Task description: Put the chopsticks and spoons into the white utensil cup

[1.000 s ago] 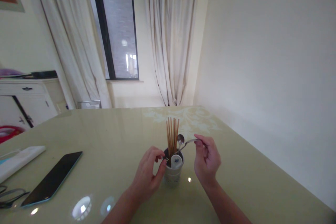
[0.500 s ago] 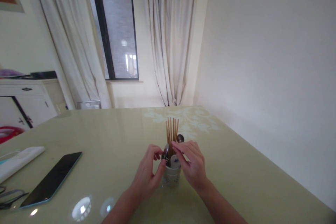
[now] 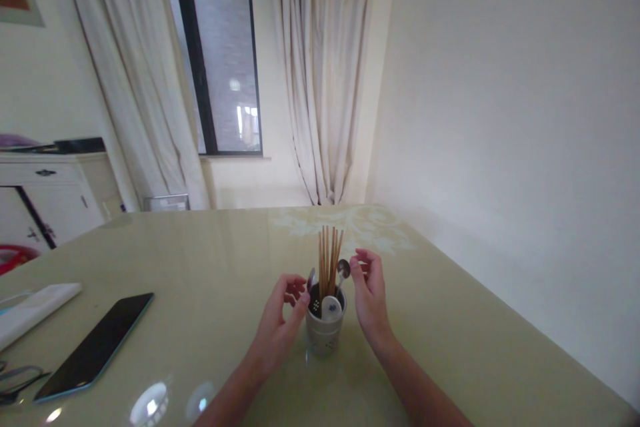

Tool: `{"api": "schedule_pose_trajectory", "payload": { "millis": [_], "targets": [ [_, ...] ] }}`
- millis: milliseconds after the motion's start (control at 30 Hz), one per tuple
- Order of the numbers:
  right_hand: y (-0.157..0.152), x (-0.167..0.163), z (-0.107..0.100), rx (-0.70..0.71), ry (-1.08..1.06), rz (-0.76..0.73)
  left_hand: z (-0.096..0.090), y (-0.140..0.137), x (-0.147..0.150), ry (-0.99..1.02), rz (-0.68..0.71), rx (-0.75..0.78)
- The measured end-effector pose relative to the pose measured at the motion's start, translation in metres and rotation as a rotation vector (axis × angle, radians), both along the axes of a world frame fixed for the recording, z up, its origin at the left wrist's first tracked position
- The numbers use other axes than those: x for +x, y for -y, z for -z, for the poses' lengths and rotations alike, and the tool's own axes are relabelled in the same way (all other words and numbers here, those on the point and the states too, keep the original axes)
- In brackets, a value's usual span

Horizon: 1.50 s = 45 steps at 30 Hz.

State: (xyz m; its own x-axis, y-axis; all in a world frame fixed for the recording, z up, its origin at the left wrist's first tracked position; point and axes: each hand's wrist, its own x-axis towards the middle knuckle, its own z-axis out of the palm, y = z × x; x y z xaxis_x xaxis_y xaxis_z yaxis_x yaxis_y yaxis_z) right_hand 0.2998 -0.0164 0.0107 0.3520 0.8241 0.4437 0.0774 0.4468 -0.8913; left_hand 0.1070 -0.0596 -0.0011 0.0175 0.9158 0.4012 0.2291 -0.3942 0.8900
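Note:
A pale utensil cup [image 3: 325, 333] stands on the glossy green table [image 3: 210, 260]. Several wooden chopsticks [image 3: 329, 260] stand upright in it, with two metal spoons [image 3: 343, 269] and a white ceramic spoon [image 3: 331, 307]. My left hand [image 3: 279, 327] rests against the cup's left side, its thumb at the rim and fingers curled. To the right of the cup my right hand [image 3: 369, 293] hovers with fingers loosely apart, holding nothing, close to the metal spoon's bowl.
A black phone [image 3: 95, 347] lies at the left, beyond it a white flat object [image 3: 35, 303] and glasses [image 3: 15, 377] at the edge. A wall runs along the table's right side. Curtains, a window and a white cabinet [image 3: 45, 193] stand behind.
My right hand put a metal spoon into the cup, let go of it and drew back to the cup's right side. My left hand stayed at the cup.

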Motion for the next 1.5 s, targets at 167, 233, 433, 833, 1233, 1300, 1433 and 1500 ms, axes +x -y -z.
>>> {"api": "schedule_pose_trajectory", "payload": {
  "millis": [167, 233, 433, 833, 1233, 1300, 1433, 1500],
  "targets": [
    [-0.002, -0.006, 0.006, -0.043, 0.025, -0.112, 0.003, -0.007, -0.001, 0.021, -0.001, -0.017],
    [-0.001, -0.008, 0.006, -0.030, 0.044, -0.124, 0.003, -0.008, 0.000, 0.031, 0.000, -0.010],
    [0.004, -0.010, 0.005, 0.015, 0.053, -0.236, 0.003, -0.010, 0.002, 0.101, 0.023, -0.034],
    [0.005, -0.013, 0.000, 0.000, 0.057, -0.285, 0.001, -0.015, 0.003, 0.296, 0.130, -0.191],
    [0.002, -0.012, 0.007, -0.044, 0.090, -0.337, -0.006, -0.013, 0.003, 0.308, 0.112, -0.204],
    [0.003, -0.012, 0.007, -0.052, 0.107, -0.342, -0.006, -0.014, 0.003, 0.297, 0.100, -0.197],
    [0.004, -0.012, 0.005, -0.064, 0.135, -0.338, -0.003, -0.016, 0.003, 0.288, 0.109, -0.197],
    [0.003, -0.012, 0.004, -0.062, 0.134, -0.333, -0.002, -0.017, 0.003, 0.296, 0.118, -0.204]
  ]
}}
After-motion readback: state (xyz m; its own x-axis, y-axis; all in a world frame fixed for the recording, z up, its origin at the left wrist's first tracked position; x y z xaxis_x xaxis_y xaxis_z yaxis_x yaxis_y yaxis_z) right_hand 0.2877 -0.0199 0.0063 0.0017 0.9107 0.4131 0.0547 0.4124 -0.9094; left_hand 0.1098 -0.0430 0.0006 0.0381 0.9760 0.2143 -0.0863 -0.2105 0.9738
